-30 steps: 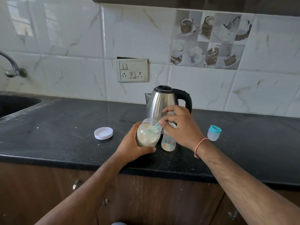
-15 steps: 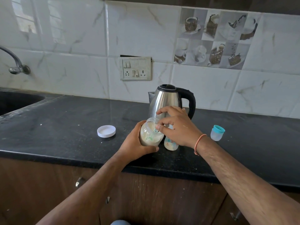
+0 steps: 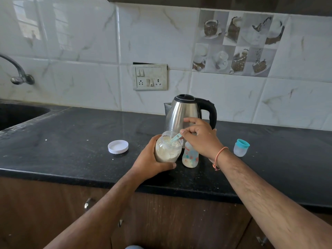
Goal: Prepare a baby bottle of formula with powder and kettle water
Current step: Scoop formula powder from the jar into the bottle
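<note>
— Logging item one: what are you holding at this moment?

— Your left hand (image 3: 152,159) is wrapping closed around the powder jar (image 3: 168,150), lifting it tilted just above the counter (image 3: 71,141). Your right hand (image 3: 201,137) is pinching the teal scoop (image 3: 176,137) by its handle, fingers closed on it, bowl end down inside the jar's mouth.

— Item two: what is changing against half a second ago?

— Half a second ago the scoop was sitting deep in the powder and showing through the jar wall. Now it is rising to the surface near the rim, so you are likely bringing up another measure. Whether the bowl is carrying powder, I cannot tell.

— Item three: where is the baby bottle?

— The baby bottle (image 3: 190,155) is standing upright and open on the counter, just beside the jar, under your right wrist. Pale powder is already lying in its bottom.

— Item four: remaining stock?

— The kettle (image 3: 183,112) is waiting behind your hands, lid down. The bottle's teal cap piece (image 3: 241,147) is sitting apart to the right; the jar's white lid (image 3: 118,146) to the left. Water is seemingly not yet going in.
</note>
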